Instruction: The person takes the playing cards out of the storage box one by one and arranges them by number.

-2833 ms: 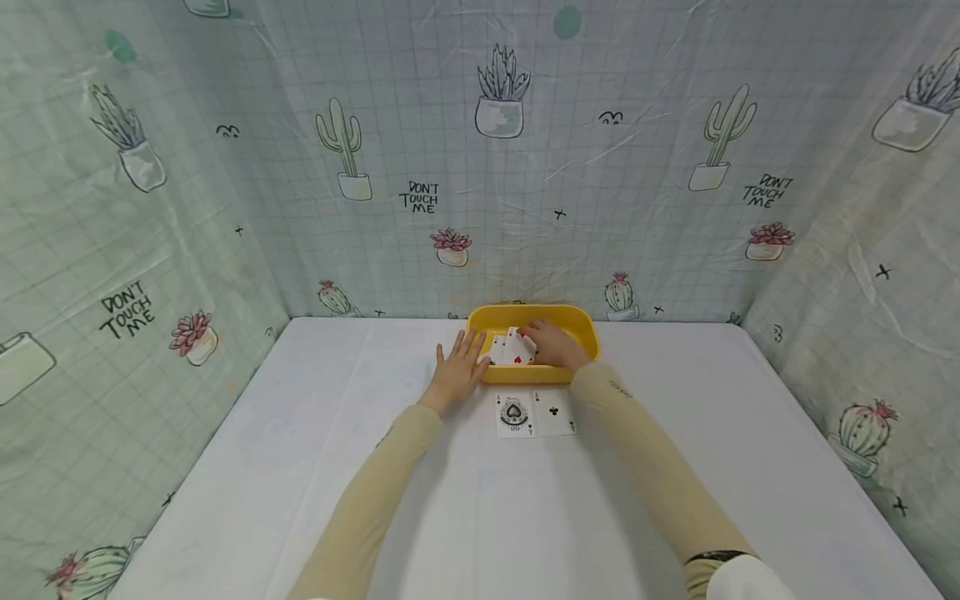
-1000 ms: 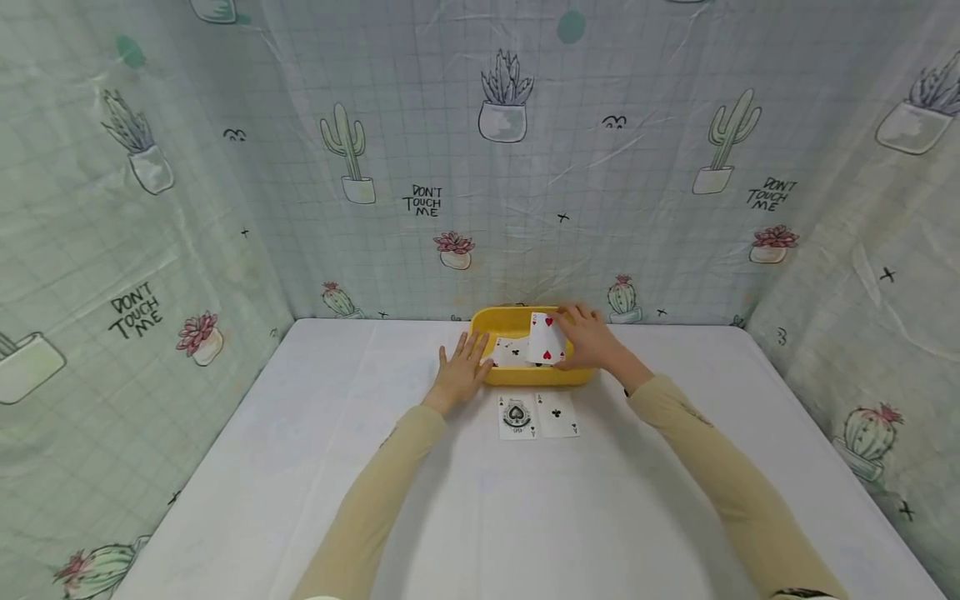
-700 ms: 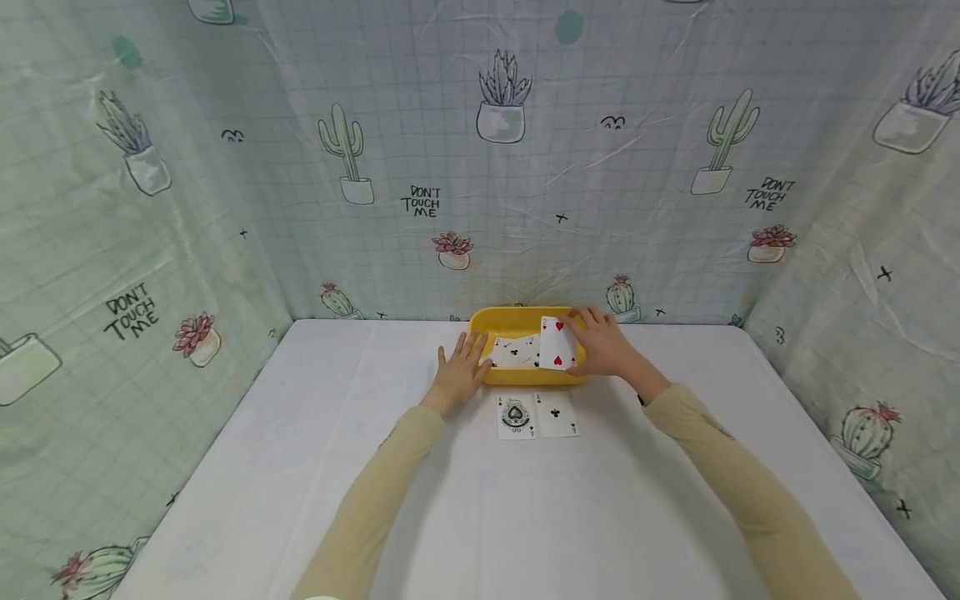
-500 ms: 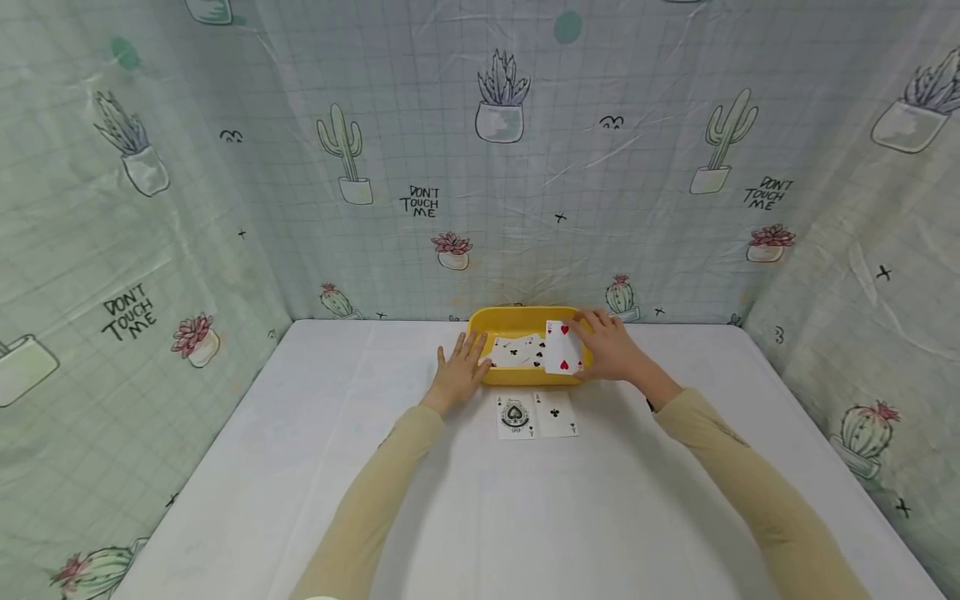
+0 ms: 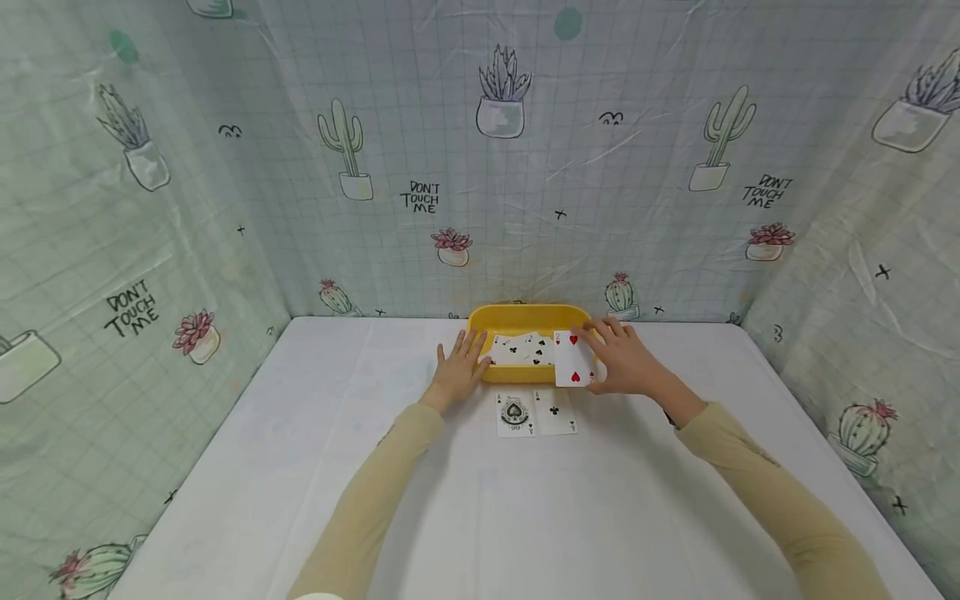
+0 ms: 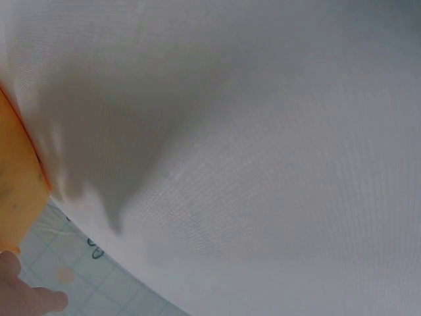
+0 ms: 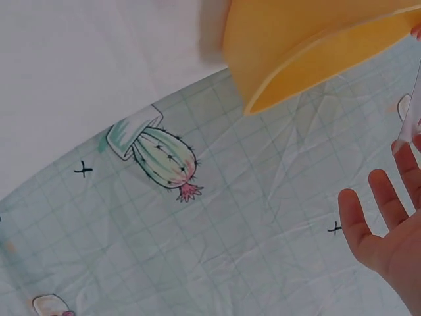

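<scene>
My right hand [image 5: 627, 360] pinches a playing card, the two of hearts [image 5: 572, 360], by its right edge over the front right corner of a yellow bin [image 5: 517, 375]. In the right wrist view only part of that hand [image 7: 395, 230] and the card's edge show beside the bin [image 7: 283, 59]. My left hand [image 5: 454, 372] lies with spread, straight fingers on the bin's left rim. Several black-suited cards [image 5: 517, 350] lie face up inside the bin. On the table just before it are the ace of spades [image 5: 515, 414] and the ace of clubs [image 5: 555, 412], side by side.
The bin stands near the back edge of a white-covered table [image 5: 480, 517]. A cloth curtain [image 5: 405, 125] printed with cacti rises right behind the table and on both sides.
My right hand, reaching among the cards in the bin at first, has lifted the two of hearts and brought it right and toward me, over the front rim. The left hand stays put.
</scene>
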Demonstrator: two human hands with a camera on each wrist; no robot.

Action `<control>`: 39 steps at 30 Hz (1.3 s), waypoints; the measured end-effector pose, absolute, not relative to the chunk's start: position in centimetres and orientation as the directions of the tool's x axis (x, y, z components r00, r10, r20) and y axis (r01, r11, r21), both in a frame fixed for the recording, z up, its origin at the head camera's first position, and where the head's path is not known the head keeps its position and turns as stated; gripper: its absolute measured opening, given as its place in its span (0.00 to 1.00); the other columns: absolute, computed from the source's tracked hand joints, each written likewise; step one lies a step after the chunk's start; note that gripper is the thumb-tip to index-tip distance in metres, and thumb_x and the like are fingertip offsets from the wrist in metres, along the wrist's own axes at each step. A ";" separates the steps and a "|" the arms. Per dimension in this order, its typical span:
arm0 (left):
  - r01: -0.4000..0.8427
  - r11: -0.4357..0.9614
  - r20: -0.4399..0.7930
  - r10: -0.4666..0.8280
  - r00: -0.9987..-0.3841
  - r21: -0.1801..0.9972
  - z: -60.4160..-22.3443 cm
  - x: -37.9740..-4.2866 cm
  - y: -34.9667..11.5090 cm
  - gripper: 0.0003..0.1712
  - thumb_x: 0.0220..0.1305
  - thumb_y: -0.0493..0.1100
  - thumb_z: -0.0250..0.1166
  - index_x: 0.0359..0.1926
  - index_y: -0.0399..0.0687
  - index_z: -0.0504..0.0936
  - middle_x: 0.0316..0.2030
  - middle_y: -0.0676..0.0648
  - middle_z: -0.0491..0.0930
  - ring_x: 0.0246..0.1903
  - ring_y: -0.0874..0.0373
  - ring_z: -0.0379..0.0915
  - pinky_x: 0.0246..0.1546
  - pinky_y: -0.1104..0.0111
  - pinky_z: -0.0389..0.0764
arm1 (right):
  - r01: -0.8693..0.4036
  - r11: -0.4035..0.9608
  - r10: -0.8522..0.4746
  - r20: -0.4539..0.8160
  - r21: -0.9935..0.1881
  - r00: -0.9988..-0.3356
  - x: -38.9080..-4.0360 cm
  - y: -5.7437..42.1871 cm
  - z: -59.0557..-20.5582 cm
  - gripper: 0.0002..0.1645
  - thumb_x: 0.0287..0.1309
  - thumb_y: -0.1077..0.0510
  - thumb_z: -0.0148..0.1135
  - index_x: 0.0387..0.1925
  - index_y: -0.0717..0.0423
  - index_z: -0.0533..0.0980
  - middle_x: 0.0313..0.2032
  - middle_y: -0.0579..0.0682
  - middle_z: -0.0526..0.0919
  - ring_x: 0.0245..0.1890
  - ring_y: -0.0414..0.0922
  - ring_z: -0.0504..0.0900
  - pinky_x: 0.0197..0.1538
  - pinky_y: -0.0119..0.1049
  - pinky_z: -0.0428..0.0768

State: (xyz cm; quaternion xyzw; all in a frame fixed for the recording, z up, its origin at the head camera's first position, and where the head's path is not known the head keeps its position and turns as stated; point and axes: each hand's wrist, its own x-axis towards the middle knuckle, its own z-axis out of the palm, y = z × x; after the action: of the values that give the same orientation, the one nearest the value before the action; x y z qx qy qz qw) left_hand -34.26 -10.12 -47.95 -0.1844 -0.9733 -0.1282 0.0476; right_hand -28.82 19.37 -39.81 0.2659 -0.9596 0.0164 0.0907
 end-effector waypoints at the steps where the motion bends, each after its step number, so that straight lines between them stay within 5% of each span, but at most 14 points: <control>1: 0.372 0.899 0.142 0.347 -0.927 0.230 -48.0 -34.3 -10.1 0.32 0.69 0.56 0.37 0.69 0.54 0.43 0.70 0.47 0.43 0.70 0.49 0.34 0.61 0.39 0.43 | -0.515 0.857 -0.509 0.176 0.017 -0.843 -28.6 19.4 -39.8 0.56 0.32 0.42 0.71 0.64 0.51 0.56 0.59 0.54 0.60 0.58 0.55 0.54 0.56 0.55 0.60; 11: 0.415 0.861 0.175 0.378 -0.909 0.293 -49.0 -35.1 -10.5 0.32 0.68 0.60 0.31 0.70 0.59 0.38 0.70 0.50 0.37 0.70 0.51 0.28 0.60 0.38 0.35 | -0.526 0.851 -0.521 0.148 0.009 -0.840 -26.9 20.0 -40.9 0.58 0.29 0.42 0.73 0.65 0.47 0.56 0.60 0.52 0.61 0.58 0.53 0.56 0.57 0.55 0.61; 19: 0.384 0.892 0.148 0.357 -0.922 0.240 -48.0 -34.4 -10.2 0.32 0.68 0.55 0.38 0.69 0.54 0.44 0.70 0.46 0.43 0.69 0.47 0.36 0.60 0.38 0.43 | -0.542 0.840 -0.539 0.103 0.001 -0.836 -26.2 20.2 -42.7 0.58 0.29 0.42 0.73 0.65 0.46 0.56 0.59 0.50 0.61 0.58 0.53 0.57 0.55 0.56 0.63; 39: 0.374 0.899 0.133 0.352 -0.927 0.226 -48.1 -34.5 -10.3 0.32 0.69 0.57 0.36 0.70 0.55 0.42 0.70 0.47 0.41 0.70 0.48 0.34 0.61 0.39 0.43 | -0.586 0.808 -0.584 0.046 -0.064 -0.810 -24.2 19.2 -45.6 0.54 0.32 0.41 0.72 0.63 0.46 0.59 0.58 0.48 0.64 0.57 0.50 0.59 0.54 0.55 0.66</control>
State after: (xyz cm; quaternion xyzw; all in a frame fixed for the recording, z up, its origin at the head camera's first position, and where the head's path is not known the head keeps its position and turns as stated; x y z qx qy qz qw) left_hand -34.51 -10.27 -48.10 -0.1865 -0.9735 -0.1248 0.0443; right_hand -24.15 19.23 -45.62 0.3077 -0.9507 0.0377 0.0119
